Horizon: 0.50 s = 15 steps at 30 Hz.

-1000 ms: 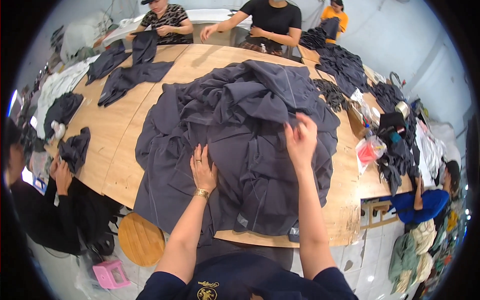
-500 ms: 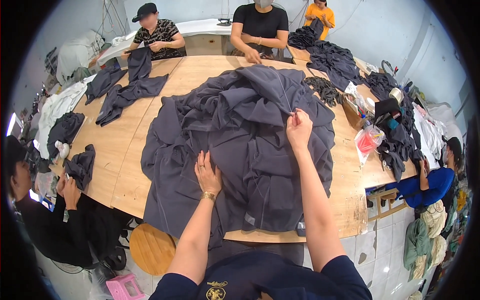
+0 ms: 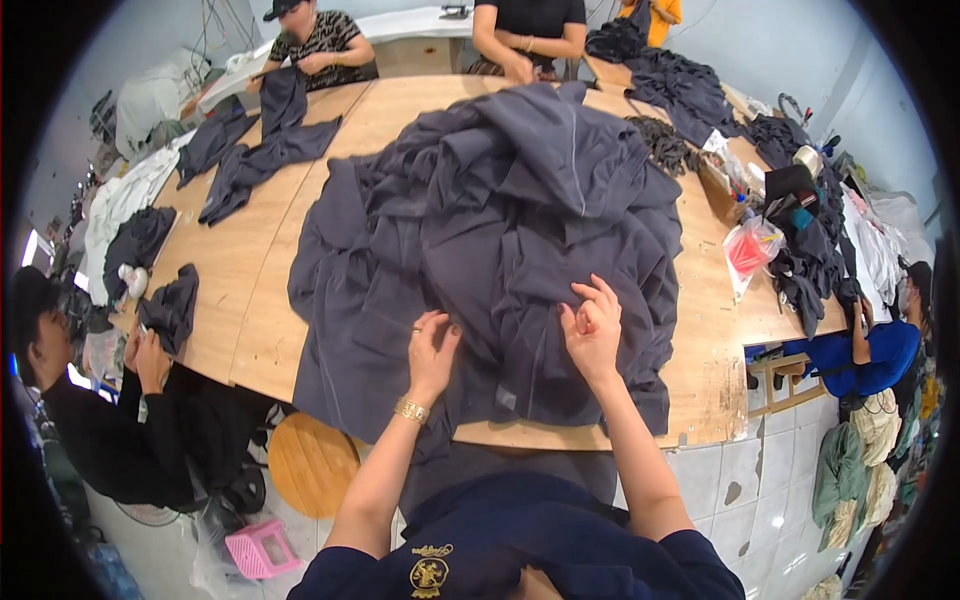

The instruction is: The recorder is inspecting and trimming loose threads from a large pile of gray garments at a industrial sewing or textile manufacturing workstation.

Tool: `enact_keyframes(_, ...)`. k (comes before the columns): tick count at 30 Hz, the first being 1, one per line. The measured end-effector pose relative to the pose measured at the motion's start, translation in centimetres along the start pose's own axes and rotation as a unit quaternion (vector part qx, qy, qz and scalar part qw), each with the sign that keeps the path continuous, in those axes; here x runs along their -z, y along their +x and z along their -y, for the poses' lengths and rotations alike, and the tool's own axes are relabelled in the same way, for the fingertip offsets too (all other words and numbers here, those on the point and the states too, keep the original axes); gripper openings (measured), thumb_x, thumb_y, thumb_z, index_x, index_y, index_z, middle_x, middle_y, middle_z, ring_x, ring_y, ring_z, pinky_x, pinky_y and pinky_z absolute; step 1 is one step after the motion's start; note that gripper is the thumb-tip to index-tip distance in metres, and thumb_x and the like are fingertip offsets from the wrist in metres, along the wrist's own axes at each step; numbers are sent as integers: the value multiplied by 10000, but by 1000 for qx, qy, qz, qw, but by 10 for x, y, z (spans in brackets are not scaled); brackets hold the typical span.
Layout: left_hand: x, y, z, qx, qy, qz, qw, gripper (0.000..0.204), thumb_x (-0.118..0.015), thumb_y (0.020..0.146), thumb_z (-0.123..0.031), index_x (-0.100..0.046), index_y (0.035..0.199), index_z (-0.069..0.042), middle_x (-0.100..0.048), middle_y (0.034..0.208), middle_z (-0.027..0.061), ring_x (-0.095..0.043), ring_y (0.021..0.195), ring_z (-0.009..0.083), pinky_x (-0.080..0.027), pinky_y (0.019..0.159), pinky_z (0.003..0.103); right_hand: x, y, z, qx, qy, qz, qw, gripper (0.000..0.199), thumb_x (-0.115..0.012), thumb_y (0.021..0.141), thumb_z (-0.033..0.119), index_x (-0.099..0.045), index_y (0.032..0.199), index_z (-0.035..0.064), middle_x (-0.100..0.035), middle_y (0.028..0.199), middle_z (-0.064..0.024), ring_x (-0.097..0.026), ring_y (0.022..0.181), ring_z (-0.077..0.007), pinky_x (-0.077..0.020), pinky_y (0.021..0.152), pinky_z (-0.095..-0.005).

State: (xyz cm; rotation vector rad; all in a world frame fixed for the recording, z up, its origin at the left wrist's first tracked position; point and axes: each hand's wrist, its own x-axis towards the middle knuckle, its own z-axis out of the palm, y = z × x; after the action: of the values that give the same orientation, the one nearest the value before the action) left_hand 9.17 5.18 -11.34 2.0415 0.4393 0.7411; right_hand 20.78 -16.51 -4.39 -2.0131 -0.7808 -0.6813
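A large heap of dark grey cloth (image 3: 470,230) lies bunched in front of me, its near edge reaching the table's front edge. A pale seam line runs down the fold at its upper right. My left hand (image 3: 432,350), with a gold bracelet at the wrist, is over the heap's near left part, fingers loosely bent and apart, nothing in them. My right hand (image 3: 594,328) hovers at the near right of the heap, palm partly turned up, fingers curled but spread, holding nothing that I can see. Whether either hand touches the cloth, I cannot tell.
The wooden table (image 3: 262,250) carries more dark pieces (image 3: 265,165) at far left. A box of supplies (image 3: 722,190) and a red-filled plastic bag (image 3: 750,250) stand at right. Several people work around it. A round wooden stool (image 3: 312,465) and pink plastic stool (image 3: 262,548) are at lower left.
My right hand has let go of the cloth's seam and come down nearer to me. My left hand has lifted from lying flat and moved slightly right. The upper fold now hangs over the heap.
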Motion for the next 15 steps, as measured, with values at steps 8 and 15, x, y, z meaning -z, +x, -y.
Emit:
enact_keyframes(8, -30, -38, -45, 23, 78, 75, 994, 343, -707, 732, -193, -525, 952, -3, -525, 1019, 176, -459, 1050, 361, -385, 882, 424, -7, -8, -3, 24, -28, 11, 999, 162, -683, 662, -24, -538, 705, 36, -586, 814, -69, -557, 823, -257, -393, 726, -360)
enact_keyframes(15, -19, -41, -61, -19, 41, -10, 999, 390, -701, 765, -158, -496, 1066, -18, -492, 1144, 164, -382, 1202, 386, -318, 1001, 462, 36, -9, -36, -150, -132, -99, 975, 112, -647, 759, 40, -537, 743, 38, -548, 871, -86, -535, 828, -200, -378, 848, -342)
